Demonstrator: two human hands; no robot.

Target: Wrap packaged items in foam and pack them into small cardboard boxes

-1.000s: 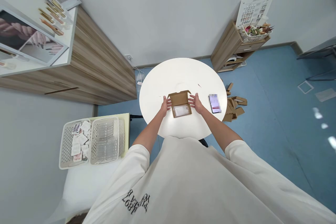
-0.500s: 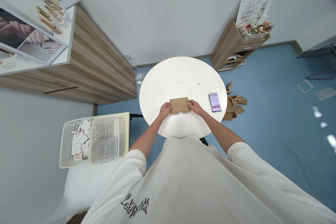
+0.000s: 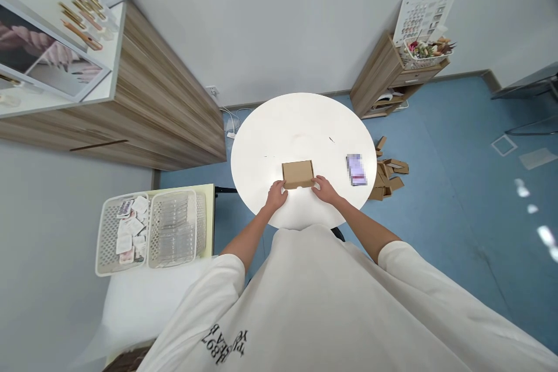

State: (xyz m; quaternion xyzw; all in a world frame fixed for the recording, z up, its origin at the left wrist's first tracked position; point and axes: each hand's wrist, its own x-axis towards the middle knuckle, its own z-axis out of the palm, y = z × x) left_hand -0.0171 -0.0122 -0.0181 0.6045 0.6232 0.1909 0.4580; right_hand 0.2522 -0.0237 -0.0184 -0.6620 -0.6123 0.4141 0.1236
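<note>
A small brown cardboard box (image 3: 298,174) lies on the round white table (image 3: 300,122), its lid down flat on top. My left hand (image 3: 276,195) grips its near left corner, thumb and fingers bent against the cardboard. At the near right corner, my right hand (image 3: 325,189) holds the box in the same way. The front edge of the box, with a small notch in the middle, shows between the two hands. A phone with a blurred screen (image 3: 356,170) rests on the table to the right of my right hand.
Flattened and folded cardboard boxes (image 3: 387,177) lie on the blue floor by the table's right edge. White baskets (image 3: 150,232) with packets and clear plastic pieces stand at the left. A wooden cabinet (image 3: 170,81) and a small shelf unit (image 3: 379,78) stand along the wall.
Both hands have slid from the sides of the box toward its near corners. The lid's front edge has gone down, and the box now looks closed.
</note>
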